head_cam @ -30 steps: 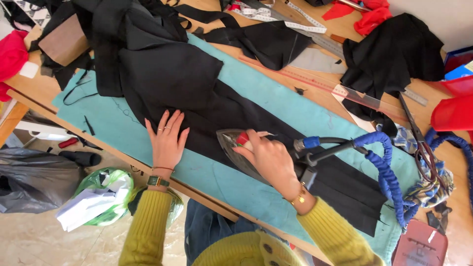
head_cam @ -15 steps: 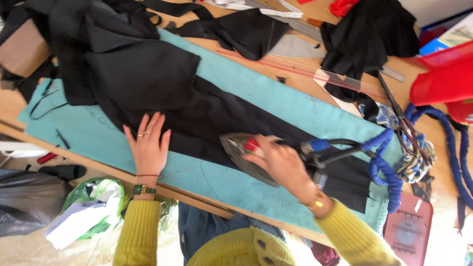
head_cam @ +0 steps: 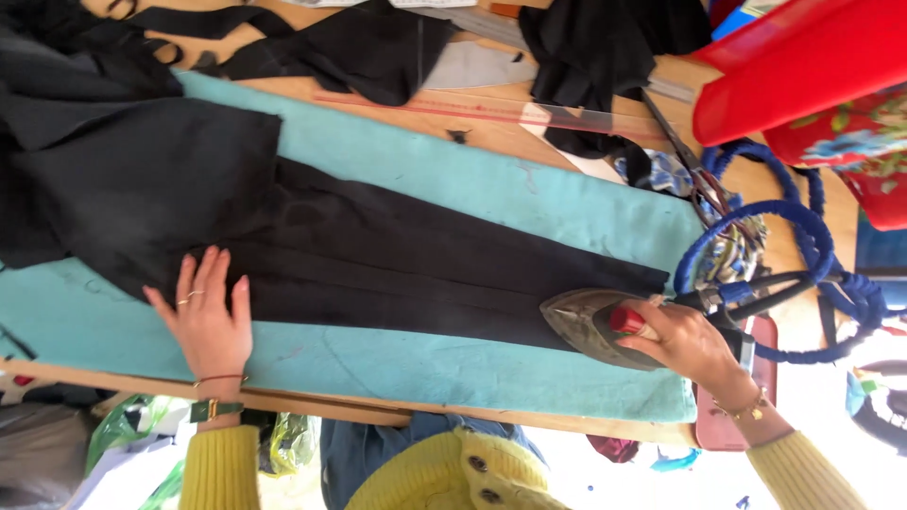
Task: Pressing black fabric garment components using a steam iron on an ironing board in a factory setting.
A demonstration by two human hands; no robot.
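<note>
My left hand (head_cam: 210, 316) lay flat and open at the lower left of the frame, fingers (head_cam: 198, 274) spread on the near edge of the black garment (head_cam: 378, 274), gripping nothing; it seemed to be there to pin the cloth down so it would not creep or wrinkle. My right hand (head_cam: 694, 345) sat at the lower right, its fingers clenched around the handle of the iron (head_cam: 590, 326), whose red knob showed just beside my thumb. The iron's pointed tip faced left, toward my other hand, and its soleplate rested on the right end of the garment, close to where the cloth stopped. The garment stretched in a long band from the upper left across the middle of the frame, laid out lengthwise on the turquoise pressing pad (head_cam: 425, 364), which covered the wooden worktop (head_cam: 510, 132) and probably shielded it from heat. A blue wrapped cord (head_cam: 803, 246) looped away from the back of the iron at the right edge, lying clear of the cloth. More black fabric pieces (head_cam: 378, 47) were heaped along the top of the frame, beyond the pad, and a long clear ruler (head_cam: 491, 109) lay on the bare wood behind it. A red container (head_cam: 803, 66) filled the upper right corner.
</note>
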